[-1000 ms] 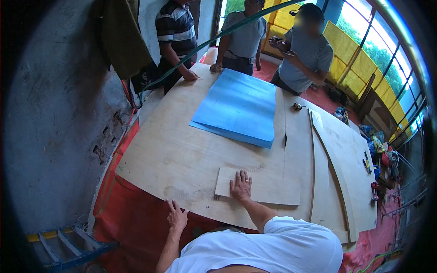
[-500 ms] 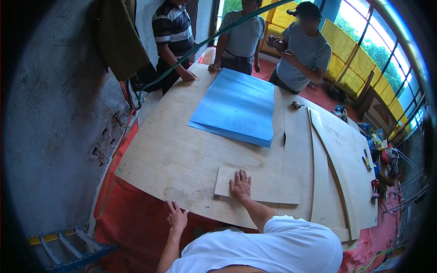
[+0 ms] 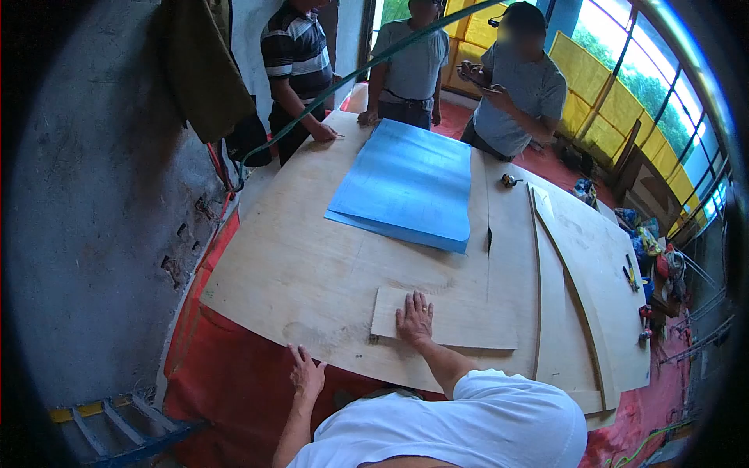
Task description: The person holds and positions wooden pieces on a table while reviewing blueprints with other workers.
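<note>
My right hand (image 3: pixel 415 318) lies flat, fingers spread, on a small rectangular board (image 3: pixel 468 324) that rests on the large plywood sheet (image 3: pixel 281 249). At the sheet's near left edge is my left hand (image 3: pixel 307 370), its fingers apart and fingertips at the edge, with nothing held. Beyond the small board lies a stack of blue sheets (image 3: pixel 406 187). To the right, curved wooden strips (image 3: pixel 573 292) rest on the plywood.
Three people (image 3: pixel 299 70) (image 3: pixel 407 66) (image 3: pixel 519 86) stand at the far side. A tape measure (image 3: pixel 509 181), pliers (image 3: pixel 630 273) and a red tool (image 3: pixel 645 321) lie on the right. A blue ladder (image 3: pixel 117 425) is at lower left; a green hose (image 3: pixel 343 78) crosses the upper view.
The view has shifted very slightly. Both my hands and the small board hold their places, while the person in the middle at the far side has changed head and body position a little.
</note>
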